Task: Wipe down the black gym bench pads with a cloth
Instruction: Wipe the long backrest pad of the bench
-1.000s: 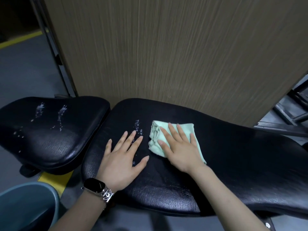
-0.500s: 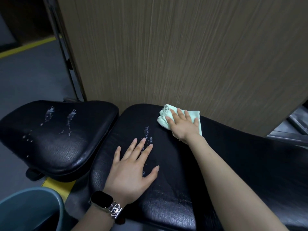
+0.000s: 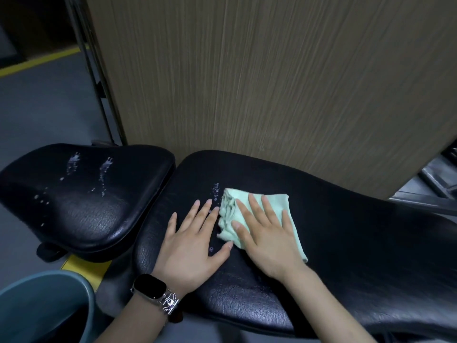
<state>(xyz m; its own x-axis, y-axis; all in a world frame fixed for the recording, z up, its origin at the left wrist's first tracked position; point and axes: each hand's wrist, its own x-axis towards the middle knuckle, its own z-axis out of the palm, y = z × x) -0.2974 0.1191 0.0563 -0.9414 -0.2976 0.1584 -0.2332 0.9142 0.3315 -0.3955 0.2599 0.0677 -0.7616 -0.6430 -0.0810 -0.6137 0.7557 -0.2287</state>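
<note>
Two black bench pads lie side by side: a small seat pad (image 3: 81, 206) on the left with white droplets on it, and a long back pad (image 3: 346, 256) stretching to the right. A folded light green cloth (image 3: 277, 206) lies on the long pad near its left end. My right hand (image 3: 267, 233) presses flat on the cloth with straight, spread fingers. Just to its left, my left hand (image 3: 195, 243) rests flat on the bare pad, a watch on its wrist. A few droplets (image 3: 215, 193) sit just beyond my left fingertips.
A wood-grain panel (image 3: 272, 82) stands right behind the bench. A teal bucket (image 3: 44, 308) rim shows at the lower left, beside a yellow floor strip (image 3: 84, 268). Grey floor lies to the left, and metal frame parts (image 3: 432, 186) at the right.
My right hand has pulled the cloth back from the pad's far edge toward me, next to my left hand. The left hand has stayed flat on the pad.
</note>
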